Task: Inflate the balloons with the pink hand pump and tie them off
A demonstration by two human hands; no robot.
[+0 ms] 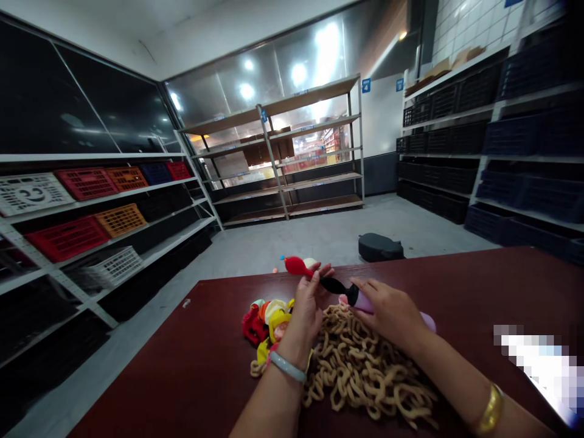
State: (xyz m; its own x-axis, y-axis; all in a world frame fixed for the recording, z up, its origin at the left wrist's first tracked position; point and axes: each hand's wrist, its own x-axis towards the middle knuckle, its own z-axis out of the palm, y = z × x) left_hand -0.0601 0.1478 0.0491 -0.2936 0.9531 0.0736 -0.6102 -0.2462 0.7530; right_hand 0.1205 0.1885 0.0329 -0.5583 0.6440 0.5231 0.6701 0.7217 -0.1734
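Above the table (150, 365), red balloon (297, 267) juts beyond left hand (309, 304) pinching it; right hand (390, 311) grips pump (362, 302).

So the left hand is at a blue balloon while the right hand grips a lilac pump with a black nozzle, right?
Not quite: the balloon is red, not blue, as the head view shows. The left hand is at it, and the right hand does grip the lilac pump with its black nozzle.
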